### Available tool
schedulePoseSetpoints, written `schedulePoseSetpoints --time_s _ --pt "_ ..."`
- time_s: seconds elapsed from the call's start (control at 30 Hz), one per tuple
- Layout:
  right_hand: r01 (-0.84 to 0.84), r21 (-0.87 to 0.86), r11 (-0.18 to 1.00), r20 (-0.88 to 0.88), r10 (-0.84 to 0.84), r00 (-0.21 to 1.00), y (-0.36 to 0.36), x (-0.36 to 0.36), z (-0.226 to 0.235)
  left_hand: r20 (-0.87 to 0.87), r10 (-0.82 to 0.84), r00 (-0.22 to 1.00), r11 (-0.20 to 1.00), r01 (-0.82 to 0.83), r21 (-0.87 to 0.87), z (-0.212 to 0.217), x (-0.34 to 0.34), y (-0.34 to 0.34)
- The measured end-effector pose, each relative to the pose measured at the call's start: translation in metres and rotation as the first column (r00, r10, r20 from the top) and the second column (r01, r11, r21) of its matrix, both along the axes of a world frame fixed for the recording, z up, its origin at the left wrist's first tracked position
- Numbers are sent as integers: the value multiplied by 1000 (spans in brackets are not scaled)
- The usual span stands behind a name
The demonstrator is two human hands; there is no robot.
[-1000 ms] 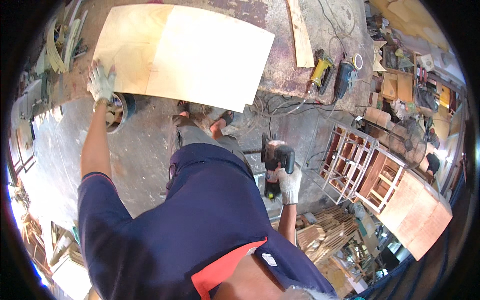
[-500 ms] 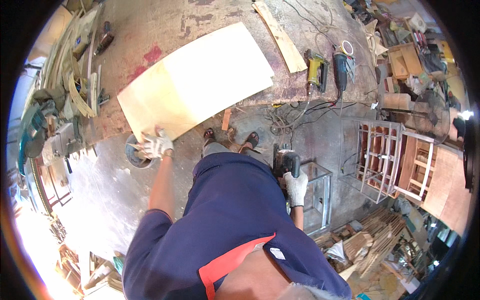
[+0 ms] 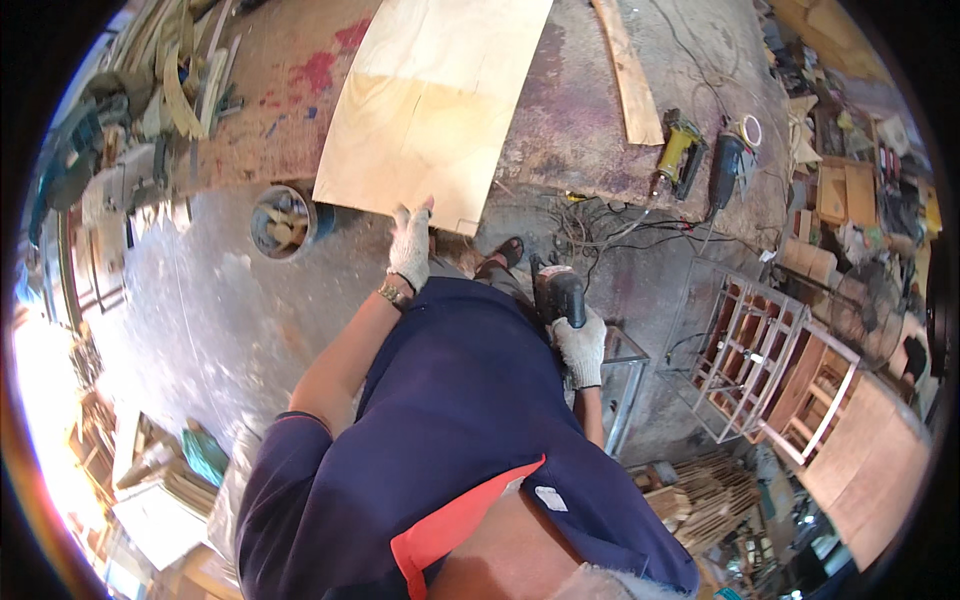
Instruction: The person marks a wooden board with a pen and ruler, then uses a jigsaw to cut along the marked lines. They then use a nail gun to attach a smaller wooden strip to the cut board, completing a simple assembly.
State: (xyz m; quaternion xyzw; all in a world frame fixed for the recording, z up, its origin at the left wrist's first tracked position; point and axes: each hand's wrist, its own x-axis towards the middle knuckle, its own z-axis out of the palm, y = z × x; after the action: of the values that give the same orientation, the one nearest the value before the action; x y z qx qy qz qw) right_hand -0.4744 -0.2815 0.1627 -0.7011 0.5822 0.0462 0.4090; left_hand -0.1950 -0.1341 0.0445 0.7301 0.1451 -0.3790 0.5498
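In the head view, the board (image 3: pixel 425 115) lies at 12 o'clock, overhanging the table (image 3: pixel 260 120). The left hand (image 3: pixel 410 245) touches its near edge, seemingly to guide it; whether it pinches, I cannot tell. The right hand (image 3: pixel 580 345) grips the power tool (image 3: pixel 563 295), apparently keeping it clear. Bucket (image 3: pixel 322 222) at 10, yellow tool (image 3: pixel 680 148) and grinder (image 3: pixel 728 172) at 2; cables (image 3: pixel 603 240) below could snag.

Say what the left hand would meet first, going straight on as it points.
Likely the board: the left hand overlaps its near edge in this view, though depth leaves actual contact unclear.
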Motion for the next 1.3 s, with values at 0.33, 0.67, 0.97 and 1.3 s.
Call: schedulePoseSetpoints --time_s 0.33,0.67,0.97,1.3 --pt "-358 127 925 4 361 933 -32 53 16 489 -696 525 458 -200 866 -47 157 -62" --pt "-762 103 639 -4 767 642 -98 122 33 621 -619 481 587 -242 772 -57 161 -63" --pt "-924 138 357 -17 933 358 -138 161 25 575 -625 528 565 -203 800 -44 159 -64" --pt "-961 111 254 -9 967 255 -144 169 24 585 -625 517 562 -222 797 -53 162 -64"
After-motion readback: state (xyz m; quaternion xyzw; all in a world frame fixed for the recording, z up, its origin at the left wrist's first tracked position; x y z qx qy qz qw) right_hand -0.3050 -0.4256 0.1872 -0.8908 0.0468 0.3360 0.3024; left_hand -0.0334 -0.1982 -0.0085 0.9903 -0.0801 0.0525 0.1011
